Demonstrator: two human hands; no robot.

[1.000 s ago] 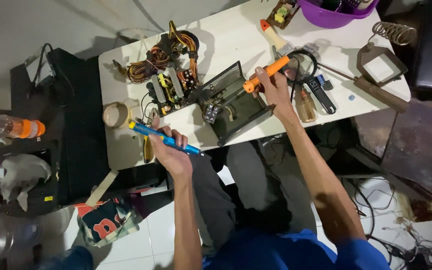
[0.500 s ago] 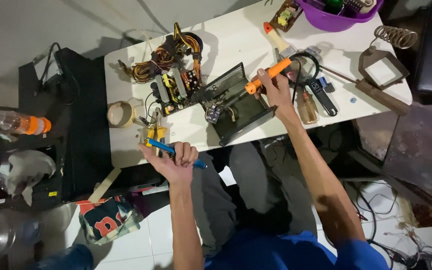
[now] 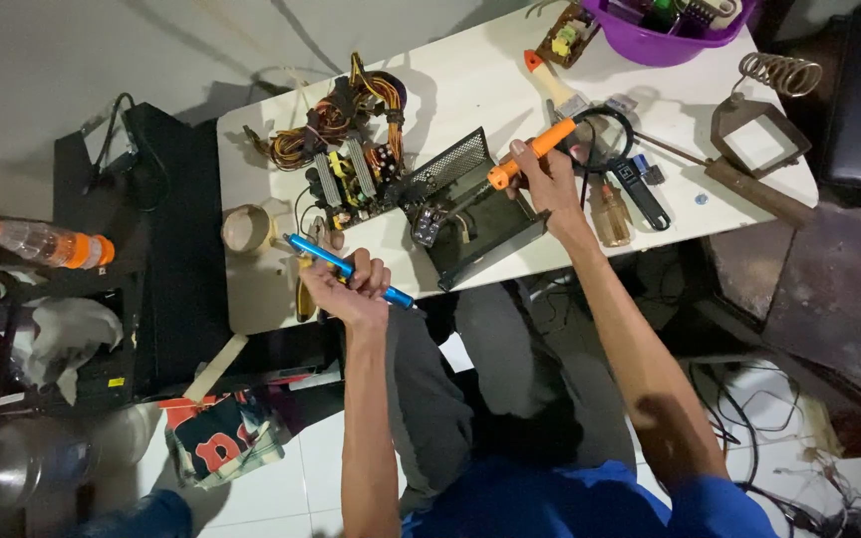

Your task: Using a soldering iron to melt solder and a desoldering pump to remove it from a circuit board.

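Fingers of the left hand (image 3: 349, 291) are curled shut around a blue pen-shaped tool (image 3: 346, 269), which is held slanted at the near edge of the white table (image 3: 470, 90), its ends projecting past the fist on either side. The right hand (image 3: 542, 182) is closed in a full grip on the orange handle of a soldering iron (image 3: 525, 157); the metal shaft is angled down into an open black metal casing (image 3: 475, 209) lying at the table's near edge, though contact at the tip cannot be confirmed. A circuit board (image 3: 351, 179) with a bundle of yellow, orange and black wires is seen just left of the casing. A roll of tape (image 3: 246, 227) is placed near the left hand. A black-handled tool (image 3: 640, 189) and a small amber bottle (image 3: 610, 211) are noted just beside the right hand. Further out, a purple bowl (image 3: 665, 45) sits at the far edge, and a soldering stand with a coiled spring (image 3: 764, 120) is set toward the right corner. A clear bottle with an orange cap (image 3: 42, 242) lies on a black unit well to the left.
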